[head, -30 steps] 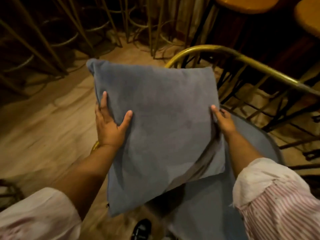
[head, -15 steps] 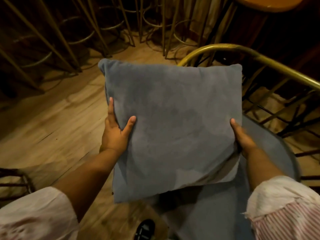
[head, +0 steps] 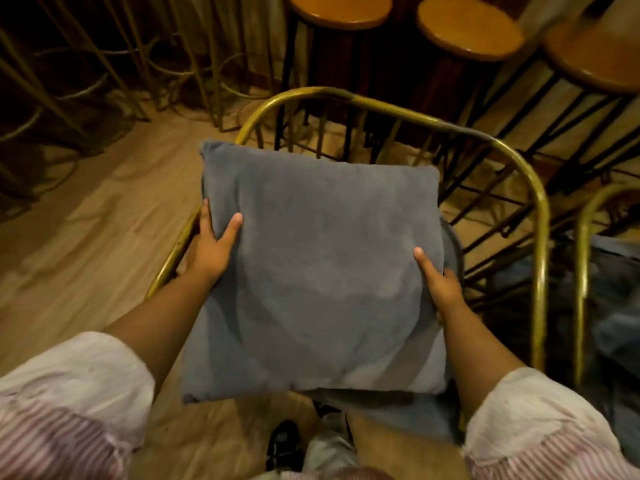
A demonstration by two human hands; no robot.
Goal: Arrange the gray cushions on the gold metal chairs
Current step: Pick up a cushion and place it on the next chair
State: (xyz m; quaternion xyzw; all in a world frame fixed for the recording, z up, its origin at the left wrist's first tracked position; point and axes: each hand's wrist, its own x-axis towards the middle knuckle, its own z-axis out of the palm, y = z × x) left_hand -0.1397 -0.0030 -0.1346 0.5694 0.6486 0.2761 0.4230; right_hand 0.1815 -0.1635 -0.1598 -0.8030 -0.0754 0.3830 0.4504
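Cushion (head: 318, 271) now sits centred over the chair (head: 540, 237); earlier it hung off toward 9 o'clock with only part of the gold back rail showing, now the whole rail arcs around it from 9 through 12 to 3. Left hand (head: 211, 251) grips the cushion's 9 o'clock edge, thumb on top, fingers wrapped under. Right hand (head: 443, 285) clamps the 3 o'clock edge, thumb on top, fingers hidden below. Seat pad (head: 391, 414) peeks out at 5 o'clock under the cushion; contact between the two unclear. Three stools (head: 471, 32) stand at 12 to 2. Second gold chair (head: 585, 271) at 3, just beside the first.
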